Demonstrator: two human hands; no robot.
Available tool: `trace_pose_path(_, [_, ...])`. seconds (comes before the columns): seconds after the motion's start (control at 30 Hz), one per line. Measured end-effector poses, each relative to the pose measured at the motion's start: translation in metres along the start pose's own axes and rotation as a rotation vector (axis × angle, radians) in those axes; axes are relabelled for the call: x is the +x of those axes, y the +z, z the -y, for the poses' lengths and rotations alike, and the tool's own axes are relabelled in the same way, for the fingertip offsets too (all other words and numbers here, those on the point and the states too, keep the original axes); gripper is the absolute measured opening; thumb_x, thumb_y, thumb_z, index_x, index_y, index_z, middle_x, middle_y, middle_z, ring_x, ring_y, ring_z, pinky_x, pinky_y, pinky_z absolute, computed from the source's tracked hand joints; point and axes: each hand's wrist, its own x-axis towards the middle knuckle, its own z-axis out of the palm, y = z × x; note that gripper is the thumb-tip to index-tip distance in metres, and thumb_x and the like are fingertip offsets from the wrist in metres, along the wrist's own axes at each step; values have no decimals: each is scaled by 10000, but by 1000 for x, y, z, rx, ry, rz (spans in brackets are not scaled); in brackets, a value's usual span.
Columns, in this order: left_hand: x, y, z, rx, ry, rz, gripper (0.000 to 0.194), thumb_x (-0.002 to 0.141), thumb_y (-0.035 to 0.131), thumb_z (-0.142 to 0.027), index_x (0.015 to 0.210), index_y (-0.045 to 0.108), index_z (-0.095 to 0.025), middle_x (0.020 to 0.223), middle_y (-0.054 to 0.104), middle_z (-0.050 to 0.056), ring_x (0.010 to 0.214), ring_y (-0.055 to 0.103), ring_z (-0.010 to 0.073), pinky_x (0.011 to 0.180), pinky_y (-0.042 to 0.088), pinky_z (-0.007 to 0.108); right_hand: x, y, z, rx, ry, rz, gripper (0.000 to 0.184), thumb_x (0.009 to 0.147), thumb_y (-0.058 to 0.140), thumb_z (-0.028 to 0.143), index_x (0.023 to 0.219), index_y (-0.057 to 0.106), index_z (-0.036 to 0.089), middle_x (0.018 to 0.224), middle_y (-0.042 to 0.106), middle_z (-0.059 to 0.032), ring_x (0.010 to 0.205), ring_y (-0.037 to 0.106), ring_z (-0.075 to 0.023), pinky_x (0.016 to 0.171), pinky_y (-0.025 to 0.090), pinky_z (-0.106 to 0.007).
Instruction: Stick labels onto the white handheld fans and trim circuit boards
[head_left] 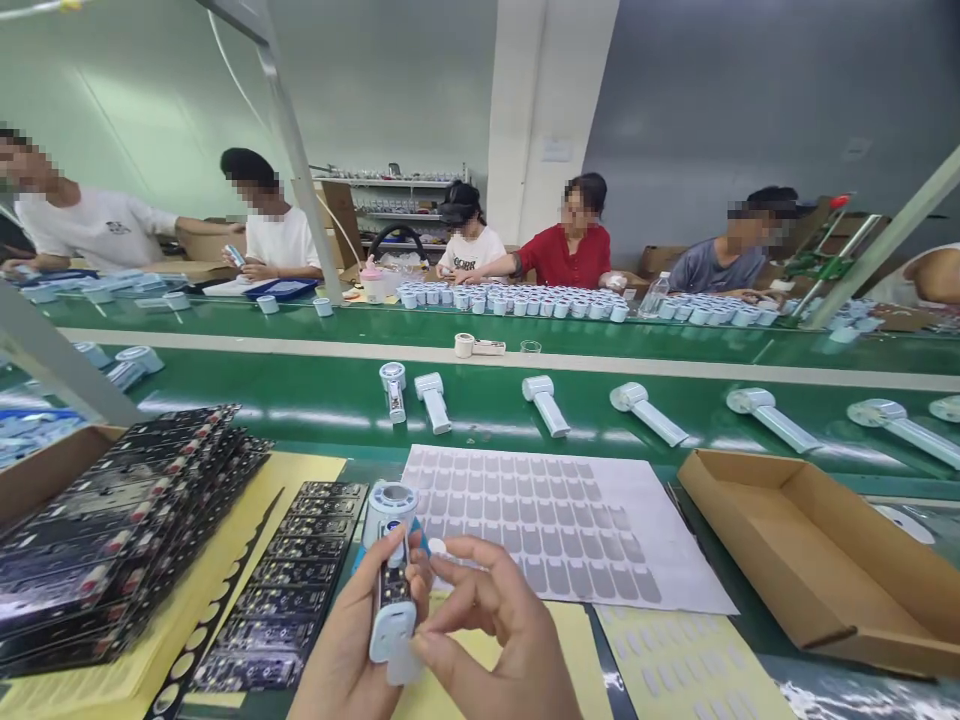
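Note:
My left hand (pixel 356 625) is wrapped round a light-blue handheld fan (pixel 391 625), its round head pointing away and the handle end toward me. A dark circuit board (pixel 394 578) shows in the open handle. My right hand (pixel 495 625) pinches a small translucent sticker (pixel 405 663) between thumb and finger at the handle's near end. The sticker overlaps that end; whether it is stuck down I cannot tell. Just beyond my hands lies a white sheet (pixel 686 560) with rows of grey stickers. A small white round piece (pixel 437 547) shows beside the fan, partly hidden by my fingers.
Stacked circuit-board panels (pixel 112 540) stand at left, beside a row of boards (pixel 281 590). An open cardboard box (pixel 817 550) sits at right, near a yellow sticker sheet (pixel 682 665). Several fan bodies (pixel 546 405) lie on the green conveyor (pixel 487 400). Co-workers sit across it.

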Motion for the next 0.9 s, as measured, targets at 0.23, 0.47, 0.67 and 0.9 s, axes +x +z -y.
trace_pose_path(0.23, [-5,-10,-2,-47,-2,31,98,907,621,-157,825,580,-192,589,592,-10,438,575,83,436,518,182,1,18,-2,-26,37,-25,433,671,722,205,1086,600,227,736,777,-6,1198,666,-275,1006,539,-416])
trace_pose_path(0.47, [-11,-7,-3,-50,21,-4,142,946,547,-139,810,577,-165,592,563,-13,428,559,72,440,512,164,-1,23,0,-49,54,-35,407,681,719,242,1071,605,227,709,757,7,1187,673,-267,992,545,-391])
trace_pose_path(0.67, [-14,-8,-3,-52,51,5,179,955,533,-130,779,563,-150,579,535,-9,424,562,81,438,510,170,-1,25,4,-93,73,-43,364,697,698,236,1055,631,235,720,760,17,1104,712,-253,970,552,-363])
trace_pose_path(0.9, [-17,-8,2,-149,-6,47,224,989,476,-170,780,554,-154,613,543,-5,453,570,78,467,529,167,-8,27,-13,-331,-207,-79,433,764,703,155,1161,624,307,796,764,56,991,744,-209,896,579,-307])
